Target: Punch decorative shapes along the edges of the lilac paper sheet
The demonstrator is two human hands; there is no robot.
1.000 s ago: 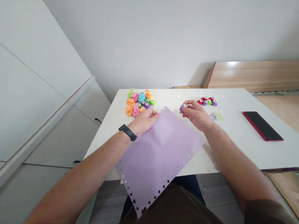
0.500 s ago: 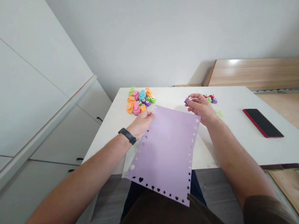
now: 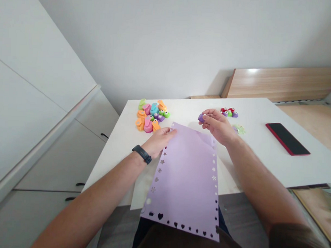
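A sheet of purple paper slants from the table toward my lap, with hearts, stars, flowers and a crown cut along its edges. My left hand pinches its upper left corner, thumb on top. Above the sheet's upper right part, my right hand holds a small purple craft punch between thumb and fingers. The punch is apart from the paper's top edge. Just beyond my left hand lies a cluster of punches, among them a pink punch and a blue punch.
Several small red, green and purple punches sit behind my right hand. Pale green paper scraps lie beside my right wrist. A black and red flat case rests on the white table. White cabinets stand at the left.
The purple sheet has come lower and turned slightly, and its upper right corner now bends. My right hand has drawn the purple punch a little left and nearer the sheet.
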